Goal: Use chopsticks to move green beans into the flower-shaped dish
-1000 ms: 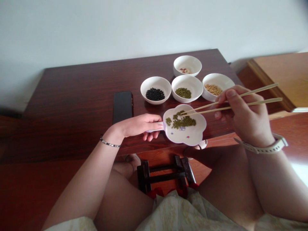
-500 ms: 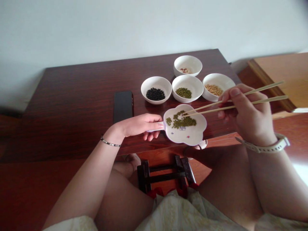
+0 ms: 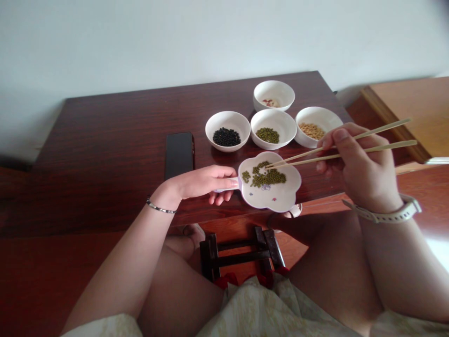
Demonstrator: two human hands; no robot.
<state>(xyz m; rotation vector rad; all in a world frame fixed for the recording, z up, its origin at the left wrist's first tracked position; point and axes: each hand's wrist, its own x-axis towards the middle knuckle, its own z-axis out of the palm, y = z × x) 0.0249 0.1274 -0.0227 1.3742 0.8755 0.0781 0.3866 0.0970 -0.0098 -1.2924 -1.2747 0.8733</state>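
Note:
My left hand (image 3: 213, 182) grips the short handle of a white flower-shaped dish (image 3: 286, 199) with a lilac rim, near the table's front edge. Green mung beans (image 3: 268, 177) lie in the dish, mostly in its upper and middle part. A pair of wooden chopsticks (image 3: 315, 153) is held in my right hand (image 3: 361, 164), their tips close together among the beans. Whether a bean is pinched between the tips is too small to tell. Just behind the dish stands a white bowl (image 3: 289, 133) with more mung beans.
Left of that bowl is a bowl of black beans (image 3: 227, 136); to its right, a bowl of tan beans (image 3: 311, 131). Behind stands a bowl with a few reddish-and-pale pieces (image 3: 271, 102). A black phone (image 3: 179, 154) lies on the dark wooden table (image 3: 115, 140). A stool (image 3: 242, 255) is below.
My right hand and the chopsticks have shifted very slightly to the left, the tips still among the mung beans. My left hand and the dish stay put.

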